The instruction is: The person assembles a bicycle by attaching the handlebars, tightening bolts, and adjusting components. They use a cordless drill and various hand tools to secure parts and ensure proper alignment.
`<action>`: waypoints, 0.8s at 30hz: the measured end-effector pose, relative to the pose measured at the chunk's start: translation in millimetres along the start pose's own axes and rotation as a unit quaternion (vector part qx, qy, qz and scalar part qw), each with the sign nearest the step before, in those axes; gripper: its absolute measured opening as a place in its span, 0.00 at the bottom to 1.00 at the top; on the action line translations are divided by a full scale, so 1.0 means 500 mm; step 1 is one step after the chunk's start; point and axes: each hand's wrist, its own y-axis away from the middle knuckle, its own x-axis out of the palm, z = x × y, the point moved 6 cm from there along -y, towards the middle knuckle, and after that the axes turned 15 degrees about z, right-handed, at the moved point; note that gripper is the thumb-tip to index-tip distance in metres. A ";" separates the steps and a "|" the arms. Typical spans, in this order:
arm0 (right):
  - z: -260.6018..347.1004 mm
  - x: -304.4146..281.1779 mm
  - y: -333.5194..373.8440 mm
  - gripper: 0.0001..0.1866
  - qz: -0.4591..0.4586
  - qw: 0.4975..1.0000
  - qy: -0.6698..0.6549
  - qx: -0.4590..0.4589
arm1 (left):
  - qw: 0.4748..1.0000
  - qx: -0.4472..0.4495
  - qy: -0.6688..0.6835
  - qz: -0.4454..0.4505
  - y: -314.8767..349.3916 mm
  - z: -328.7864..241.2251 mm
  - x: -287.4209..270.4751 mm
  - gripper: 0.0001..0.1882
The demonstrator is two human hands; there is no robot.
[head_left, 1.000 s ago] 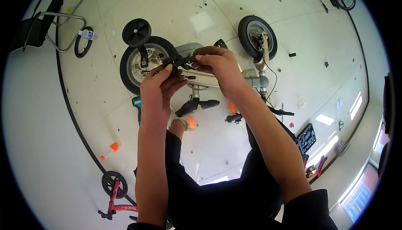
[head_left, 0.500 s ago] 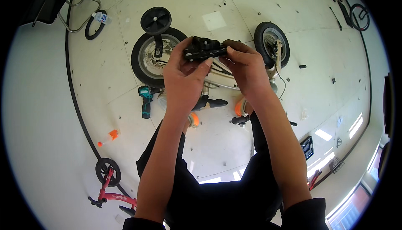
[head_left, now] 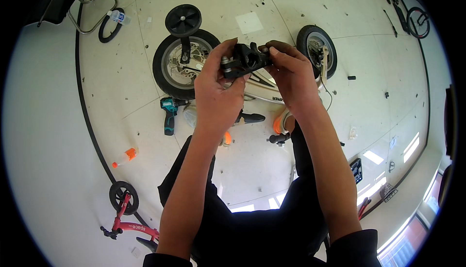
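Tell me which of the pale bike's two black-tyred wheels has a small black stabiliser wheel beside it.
The left wheel, nearest the teal cordless drill: a black bracket joins it to the stabiliser wheel. The right wheel shows none.

On the reddish-pink frame [head_left: 123, 225] of the small bike at lower left, one short word can be read; it is written in white lowercase letters [head_left: 138, 228]. On the white bicycle frame [head_left: 264, 92] there are a few dark capital letters [head_left: 277, 99], which stand upside down. The clear bottle [head_left: 118, 17] at upper left carries a blue and white label, and another bottle [head_left: 125, 157] has an orange one; on both, the print is too small for reading.
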 end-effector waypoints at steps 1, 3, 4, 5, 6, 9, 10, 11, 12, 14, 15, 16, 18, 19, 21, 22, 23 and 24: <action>0.002 -0.004 0.001 0.18 -0.006 1.000 0.021 0.003 | 1.000 -0.008 -0.002 0.008 -0.001 0.002 0.002 0.30; 0.005 -0.014 0.002 0.17 -0.018 0.998 0.063 0.008 | 0.999 -0.032 -0.009 0.020 -0.003 0.006 0.006 0.29; 0.012 -0.014 0.000 0.16 -0.011 0.989 0.143 0.020 | 0.999 -0.045 -0.014 0.024 -0.003 0.004 0.009 0.28; 0.018 -0.014 -0.001 0.16 -0.005 0.975 0.222 0.031 | 0.998 -0.059 -0.019 0.029 -0.002 0.004 0.011 0.28; 0.023 -0.015 -0.002 0.16 0.000 0.953 0.299 0.044 | 0.996 -0.072 -0.028 0.041 0.000 0.011 0.007 0.27; 0.016 -0.035 -0.001 0.15 -0.004 0.949 0.302 0.092 | 0.992 -0.098 -0.041 0.074 -0.001 0.035 0.002 0.26; 0.023 -0.039 0.001 0.14 -0.016 0.945 0.310 0.107 | 0.991 -0.096 -0.050 0.074 0.001 0.043 0.003 0.25; 0.024 -0.038 0.000 0.14 -0.012 0.928 0.354 0.112 | 0.988 -0.109 -0.071 0.082 0.003 0.046 0.005 0.25; 0.023 -0.042 -0.002 0.13 -0.011 0.910 0.398 0.118 | 0.984 -0.122 -0.093 0.089 0.002 0.046 0.010 0.25; 0.015 -0.050 -0.004 0.14 -0.021 0.867 0.485 0.113 | 0.977 -0.108 -0.156 0.095 0.008 0.037 0.019 0.24; 0.013 -0.049 -0.003 0.14 -0.023 0.867 0.484 0.119 | 0.975 -0.102 -0.172 0.100 0.009 0.038 0.022 0.24; 0.008 -0.050 0.001 0.15 -0.026 0.867 0.481 0.128 | 0.973 -0.100 -0.182 0.101 0.009 0.034 0.024 0.24; 0.019 -0.035 0.003 0.14 -0.039 0.865 0.496 0.067 | 0.969 -0.098 -0.202 0.101 0.007 0.024 0.028 0.24; 0.023 -0.031 0.005 0.14 -0.046 0.862 0.503 0.038 | 0.973 -0.113 -0.179 0.096 0.008 0.026 0.028 0.22; 0.023 -0.035 0.004 0.13 -0.057 0.871 0.489 0.014 | 0.972 -0.112 -0.184 0.089 0.007 0.032 0.029 0.22; 0.024 -0.033 0.004 0.13 -0.061 0.875 0.480 0.001 | 0.972 -0.112 -0.189 0.084 0.007 0.034 0.027 0.22; 0.029 -0.033 0.005 0.13 -0.072 0.873 0.483 -0.004 | 0.968 -0.110 -0.206 0.092 0.008 0.035 0.028 0.23; 0.036 -0.031 0.007 0.12 -0.082 0.870 0.486 -0.009 | 0.964 -0.108 -0.223 0.100 0.009 0.036 0.030 0.23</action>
